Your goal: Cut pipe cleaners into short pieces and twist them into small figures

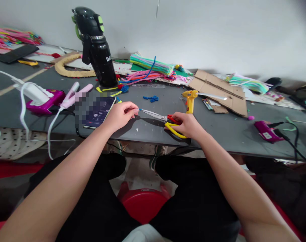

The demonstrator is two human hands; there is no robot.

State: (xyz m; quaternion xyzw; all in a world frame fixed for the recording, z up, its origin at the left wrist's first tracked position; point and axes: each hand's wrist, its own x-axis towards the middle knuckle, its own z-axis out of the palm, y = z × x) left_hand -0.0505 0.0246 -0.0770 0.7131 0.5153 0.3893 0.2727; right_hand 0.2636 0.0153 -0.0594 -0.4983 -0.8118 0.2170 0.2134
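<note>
My right hand (185,125) grips a pair of scissors (154,115) by their red and yellow handles. The blades look closed or almost so and point left. At their tips, my left hand (124,114) pinches a short bit of blue pipe cleaner (140,109); most of it is hidden by the fingers. Behind the blades lies a small pile of blue pipe cleaner pieces (150,98). A phone (99,112) with its screen lit rests beside my left hand. Just beyond my right hand stands a yellow glue gun (191,99).
A black bottle (102,57) stands at the back left, by a tan ring (64,67). Pipe cleaner bundles (153,64) and cardboard (218,90) line the wall. Purple power sockets (268,131) with cords sit on both sides, and a pink corded tool (76,95) lies at left.
</note>
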